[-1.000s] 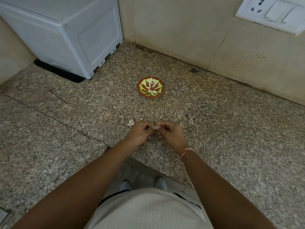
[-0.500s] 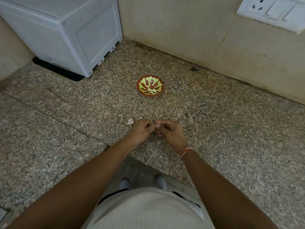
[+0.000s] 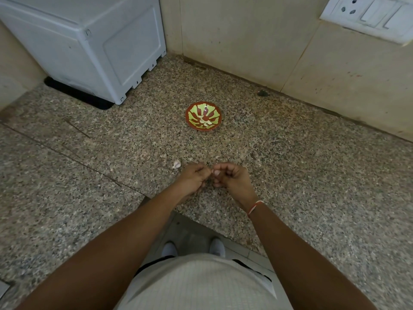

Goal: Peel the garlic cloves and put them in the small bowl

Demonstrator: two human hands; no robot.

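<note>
While pinching a barely visible garlic clove (image 3: 215, 173) between left hand (image 3: 195, 176) and right hand (image 3: 232, 179) — both grips curled narrow — small bowl (image 3: 203, 116) straight ahead, about equally near either.

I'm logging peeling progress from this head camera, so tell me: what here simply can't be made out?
- Whatever the left hand and right hand work on: head view, the curled fingers hide it, so a clove cannot be confirmed.
- Count of peeled cloves in the small bowl: too small, clumped together.
- The pale scrap beside the left hand: too small to tell skin from clove.
- The switch plate: cut off by the top and right edges.
</note>
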